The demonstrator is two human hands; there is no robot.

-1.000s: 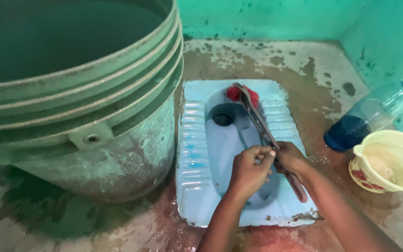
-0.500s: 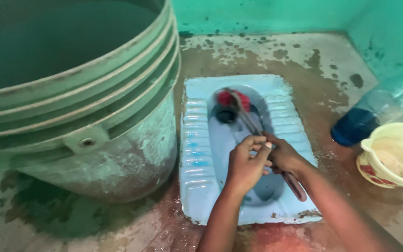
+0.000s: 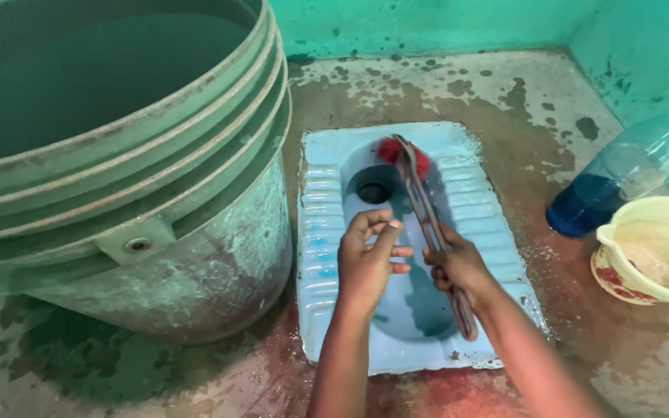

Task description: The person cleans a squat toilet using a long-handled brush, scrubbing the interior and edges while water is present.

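A light blue squat toilet pan [image 3: 489,224] is set in the stained floor. My right hand [image 3: 458,267] grips the long dark handle of a toilet brush [image 3: 420,193]; its red bristle head rests at the far end of the bowl, beside the drain hole [image 3: 371,191]. My left hand [image 3: 371,259] hovers over the middle of the bowl, just left of the handle, fingers loosely curled and holding nothing.
A big green bucket [image 3: 118,193] full of water stands close on the left. At the right sit a clear bottle [image 3: 621,178] with blue liquid and a yellow mug [image 3: 656,248]. Green walls close in at the back and right.
My left hand has come off the brush handle and opened. The brush head has slid from the drain hole toward the far rim of the bowl.
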